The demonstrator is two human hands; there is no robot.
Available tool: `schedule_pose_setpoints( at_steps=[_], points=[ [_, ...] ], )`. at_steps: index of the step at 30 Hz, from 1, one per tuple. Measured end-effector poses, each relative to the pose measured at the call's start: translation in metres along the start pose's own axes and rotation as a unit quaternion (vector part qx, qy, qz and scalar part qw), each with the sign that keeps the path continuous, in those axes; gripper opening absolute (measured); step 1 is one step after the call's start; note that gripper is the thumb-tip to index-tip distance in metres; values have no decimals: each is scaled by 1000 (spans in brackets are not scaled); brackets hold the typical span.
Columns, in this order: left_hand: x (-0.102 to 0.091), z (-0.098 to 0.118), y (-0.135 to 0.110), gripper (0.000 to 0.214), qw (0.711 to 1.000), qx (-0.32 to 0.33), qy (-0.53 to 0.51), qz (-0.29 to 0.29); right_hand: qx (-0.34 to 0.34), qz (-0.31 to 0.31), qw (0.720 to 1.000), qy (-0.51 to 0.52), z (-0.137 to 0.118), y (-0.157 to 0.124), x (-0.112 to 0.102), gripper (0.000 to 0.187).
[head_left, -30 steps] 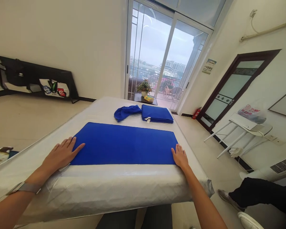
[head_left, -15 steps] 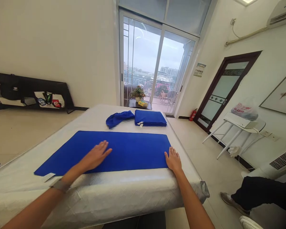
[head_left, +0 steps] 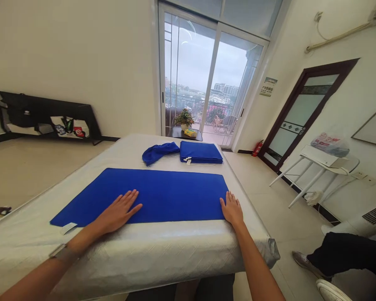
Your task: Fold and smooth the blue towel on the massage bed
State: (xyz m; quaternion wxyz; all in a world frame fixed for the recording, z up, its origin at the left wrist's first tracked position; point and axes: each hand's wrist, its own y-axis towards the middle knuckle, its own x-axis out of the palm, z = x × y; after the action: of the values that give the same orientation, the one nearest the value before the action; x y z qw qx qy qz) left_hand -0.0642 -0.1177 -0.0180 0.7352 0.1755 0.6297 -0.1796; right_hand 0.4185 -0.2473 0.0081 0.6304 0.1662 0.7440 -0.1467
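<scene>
A flat blue cloth lies spread lengthwise on the covered table, a white tag at its near left corner. My left hand rests palm down on the cloth, left of its middle, fingers stretched out. At the right end, my right hand lies flat over the cloth's edge, fingers extended. Beyond the cloth sits a stack of folded blue cloths with white tags showing. Left of that stack is a crumpled blue cloth.
A small dark table with a potted plant and a yellow packet stands past the far edge. On the right are a white chair bearing a plastic bag and a person's leg. A black folded frame leans against the left wall.
My left hand has slid slightly left and nearer to me across the cloth. The right hand stays at the right edge. The whole view has shifted a little.
</scene>
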Motion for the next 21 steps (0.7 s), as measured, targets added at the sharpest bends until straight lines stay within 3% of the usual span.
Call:
schedule_pose_setpoints(
  at_steps=[4, 7, 12, 15, 18, 21],
  points=[
    [-10, -81, -41, 62, 996, -55, 62, 12, 1, -3, 1000, -18, 2, 3, 3, 75],
    [-17, -109, -60, 61, 993, -77, 86, 7, 1, -5, 1000, -26, 2, 4, 3, 75],
    [-24, -96, -63, 83, 988, -145, 43, -6, 22, -20, 998, -48, -2, -1, -6, 74],
    [-25, -87, -61, 88, 987, -156, 31, -2, 60, 8, 992, -110, -18, -7, -16, 71],
    [-25, -87, -61, 88, 987, -159, 36, -8, 32, 53, 988, -143, -57, -16, -23, 66],
    [-21, -93, -61, 87, 986, -157, 47, -15, -75, 46, 992, -88, -120, -27, -19, 65]
  ],
)
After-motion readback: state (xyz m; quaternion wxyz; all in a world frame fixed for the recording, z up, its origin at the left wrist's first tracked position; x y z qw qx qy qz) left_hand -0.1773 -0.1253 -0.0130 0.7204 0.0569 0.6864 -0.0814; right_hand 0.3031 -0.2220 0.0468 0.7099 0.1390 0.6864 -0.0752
